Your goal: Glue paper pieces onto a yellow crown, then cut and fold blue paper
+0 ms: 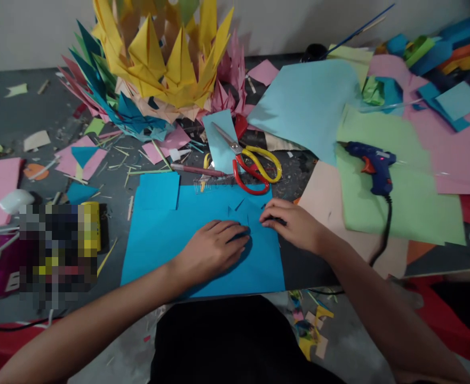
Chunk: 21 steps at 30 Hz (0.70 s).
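Note:
A large blue sheet [154, 245] lies at the table's front edge under my hands. My left hand [214, 248] rests palm down on it, fingers stretched forward and lying flat. Just beyond its fingertips is a small folded blue paper piece [240, 207], whose outline blends into the sheet. My right hand [294, 223] is at the sheet's right edge, thumb and fingers drawn together; what is between them, if anything, is hidden. A stack of small blue squares [159, 191] sits on the sheet's upper left. Scissors [254, 165] with red and yellow handles lie beyond my hands.
A folded-paper construction [162, 69] stands at the back. On the right, a blue glue gun [373, 162] lies on green paper [403, 208], its cord running off the front edge. A clear ruler [214, 184], a pencil [198, 170] and paper scraps are scattered about.

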Each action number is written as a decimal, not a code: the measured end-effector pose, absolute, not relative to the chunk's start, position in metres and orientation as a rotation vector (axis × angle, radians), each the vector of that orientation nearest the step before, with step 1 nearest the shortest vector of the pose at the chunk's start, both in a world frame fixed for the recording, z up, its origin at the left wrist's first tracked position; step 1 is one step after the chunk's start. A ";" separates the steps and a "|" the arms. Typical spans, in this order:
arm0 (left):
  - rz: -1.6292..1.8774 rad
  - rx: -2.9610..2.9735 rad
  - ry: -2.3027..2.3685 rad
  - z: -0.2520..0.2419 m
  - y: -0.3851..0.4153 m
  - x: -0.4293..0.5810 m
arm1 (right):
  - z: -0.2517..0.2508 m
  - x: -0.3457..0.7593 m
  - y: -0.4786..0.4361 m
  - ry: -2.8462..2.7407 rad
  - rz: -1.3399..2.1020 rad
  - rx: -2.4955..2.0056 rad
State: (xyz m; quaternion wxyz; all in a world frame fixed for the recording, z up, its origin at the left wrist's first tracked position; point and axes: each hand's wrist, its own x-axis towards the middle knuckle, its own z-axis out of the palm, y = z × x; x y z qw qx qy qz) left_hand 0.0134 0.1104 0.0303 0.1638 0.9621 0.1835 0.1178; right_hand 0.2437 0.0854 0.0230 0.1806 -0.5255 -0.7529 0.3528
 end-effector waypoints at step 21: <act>0.470 1.740 1.052 0.059 0.123 0.034 | 0.040 0.192 0.072 -1.753 0.843 -1.566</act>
